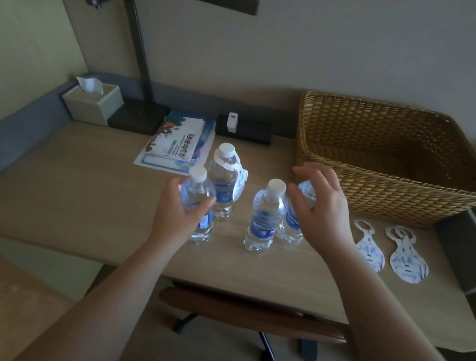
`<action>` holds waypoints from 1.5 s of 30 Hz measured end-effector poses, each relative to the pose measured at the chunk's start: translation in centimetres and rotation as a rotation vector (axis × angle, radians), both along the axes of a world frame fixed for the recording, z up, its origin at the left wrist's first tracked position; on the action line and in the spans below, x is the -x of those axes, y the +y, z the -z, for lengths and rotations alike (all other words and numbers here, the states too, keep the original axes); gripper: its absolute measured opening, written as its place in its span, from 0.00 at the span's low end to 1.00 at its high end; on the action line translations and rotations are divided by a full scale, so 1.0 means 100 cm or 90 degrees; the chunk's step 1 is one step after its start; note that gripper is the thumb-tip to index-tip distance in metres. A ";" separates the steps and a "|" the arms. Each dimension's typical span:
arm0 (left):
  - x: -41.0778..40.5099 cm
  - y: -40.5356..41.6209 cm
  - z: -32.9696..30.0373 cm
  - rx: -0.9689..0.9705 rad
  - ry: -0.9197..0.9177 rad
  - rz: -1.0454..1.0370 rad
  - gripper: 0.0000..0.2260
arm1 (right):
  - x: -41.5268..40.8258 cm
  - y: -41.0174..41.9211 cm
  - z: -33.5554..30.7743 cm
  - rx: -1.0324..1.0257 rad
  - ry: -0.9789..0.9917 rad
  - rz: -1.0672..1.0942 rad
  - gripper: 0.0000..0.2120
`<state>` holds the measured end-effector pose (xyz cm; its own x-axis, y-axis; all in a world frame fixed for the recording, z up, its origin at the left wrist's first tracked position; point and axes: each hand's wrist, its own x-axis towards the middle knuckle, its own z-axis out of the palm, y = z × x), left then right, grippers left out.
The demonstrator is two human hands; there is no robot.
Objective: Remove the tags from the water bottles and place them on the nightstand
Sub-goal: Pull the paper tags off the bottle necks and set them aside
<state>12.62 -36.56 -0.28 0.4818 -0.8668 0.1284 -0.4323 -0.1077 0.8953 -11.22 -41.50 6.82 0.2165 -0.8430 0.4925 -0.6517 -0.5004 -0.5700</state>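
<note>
Several small clear water bottles with blue labels stand on the wooden table top [81,192]. My left hand [179,212] grips the front-left bottle [198,202], which has a white cap and no tag. Behind it stands a bottle [223,181] with a white and blue tag [238,180] hanging from its neck. A third bottle [265,216] stands free in the middle, untagged. My right hand [320,204] is cupped over the top of the fourth bottle [294,222], fingers spread; its cap is hidden. Removed tags [371,252] [405,259] lie flat to the right.
A large wicker basket [393,159] sits at the back right. A leaflet [175,143], a tissue box [91,101], a lamp base [137,115] and a dark socket block with a white charger [231,123] line the back. A chair seat [245,311] is under the front edge.
</note>
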 end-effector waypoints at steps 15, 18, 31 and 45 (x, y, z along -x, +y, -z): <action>-0.077 -0.114 -0.022 -0.252 0.263 0.350 0.21 | -0.101 -0.132 -0.003 -0.454 0.503 -0.219 0.26; -0.073 -0.125 -0.021 -0.264 0.279 0.407 0.22 | -0.102 -0.138 0.005 -0.449 0.496 -0.220 0.23; -0.070 -0.125 -0.024 -0.211 0.122 0.431 0.25 | -0.089 -0.137 -0.020 -0.410 0.311 -0.255 0.13; -0.070 -0.124 -0.046 -0.245 0.075 0.430 0.26 | -0.091 -0.112 -0.049 -0.348 0.181 -0.251 0.05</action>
<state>19.57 -49.00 4.28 -0.1740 -0.9498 -0.2600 -0.4192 -0.1675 0.8923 -2.13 -52.71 11.69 0.6114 -0.7853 -0.0973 -0.6421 -0.4205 -0.6410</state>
